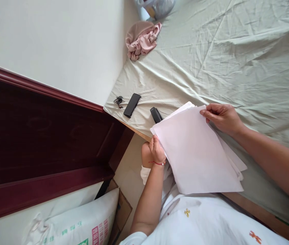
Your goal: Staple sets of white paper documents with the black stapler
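Head view: a stack of white sheets [198,153] is held over the near edge of a bed [236,51], partly above the person's white-clad lap. The left hand [156,149] is closed on the stack's left corner, with the fingers tucked behind the paper and a red bracelet [158,163] seen at the wrist. The right hand [221,117] is pinched on the far right edge of the stack, thumb on top and fingers beneath. The sheets are fanned slightly, so that the edges of lower ones are shown at the right and at the far corner. A black stapler [156,114] is seen on the sheet just beyond the stack's far left corner, partly hidden by the paper. Farther left on the bed a black phone [132,105] is laid, with a bunch of keys [118,100] just beside it near the bed's corner. A pink cloth [141,39] is bunched at the far side against the white wall [57,41]. A dark red wooden panel [44,136] is seen at the left, and a white sack [83,224] with green and pink print is placed below it.
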Motion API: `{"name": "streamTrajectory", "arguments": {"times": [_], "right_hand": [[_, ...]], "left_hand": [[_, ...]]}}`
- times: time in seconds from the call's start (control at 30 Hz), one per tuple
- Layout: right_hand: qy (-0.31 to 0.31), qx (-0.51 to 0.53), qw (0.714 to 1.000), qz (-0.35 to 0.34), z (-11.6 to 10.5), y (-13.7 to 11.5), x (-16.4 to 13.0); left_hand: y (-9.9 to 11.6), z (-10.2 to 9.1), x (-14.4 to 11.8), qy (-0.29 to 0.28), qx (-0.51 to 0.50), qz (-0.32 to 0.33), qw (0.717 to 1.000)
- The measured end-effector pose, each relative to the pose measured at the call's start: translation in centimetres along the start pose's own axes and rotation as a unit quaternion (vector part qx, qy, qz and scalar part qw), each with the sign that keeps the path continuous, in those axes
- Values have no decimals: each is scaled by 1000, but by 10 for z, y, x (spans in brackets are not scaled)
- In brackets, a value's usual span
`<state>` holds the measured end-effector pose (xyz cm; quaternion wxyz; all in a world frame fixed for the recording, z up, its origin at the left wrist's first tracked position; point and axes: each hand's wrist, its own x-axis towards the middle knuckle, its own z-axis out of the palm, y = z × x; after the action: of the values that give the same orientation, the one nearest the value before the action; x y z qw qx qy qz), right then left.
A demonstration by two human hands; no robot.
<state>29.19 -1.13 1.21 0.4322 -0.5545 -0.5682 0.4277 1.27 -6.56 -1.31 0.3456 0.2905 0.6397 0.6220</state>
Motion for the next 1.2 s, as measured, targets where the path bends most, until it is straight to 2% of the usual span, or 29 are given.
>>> {"name": "streamTrajectory", "arguments": {"times": [0.13, 0.33, 0.6, 0.8, 1.03, 1.2], "right_hand": [[6, -33, 999, 0, 1, -3, 0], [3, -36, 999, 1, 1, -7, -1], [-17, 7, 1000, -3, 0, -7, -1], [-28, 18, 999, -9, 0, -7, 0], [-56, 19, 998, -13, -3, 0, 2], [-72, 16, 997, -13, -6, 7, 5]], "left_hand": [[0, 0, 1, 6, 9, 10, 1000], [-3, -2, 1, -20, 11, 3, 1000], [-10, -5, 2, 41, 31, -19, 998], [-12, -6, 4, 48, 42, -17, 998], [-7, -8, 2, 25, 38, -51, 998], [-6, -9, 4, 19, 39, -43, 998]]}}
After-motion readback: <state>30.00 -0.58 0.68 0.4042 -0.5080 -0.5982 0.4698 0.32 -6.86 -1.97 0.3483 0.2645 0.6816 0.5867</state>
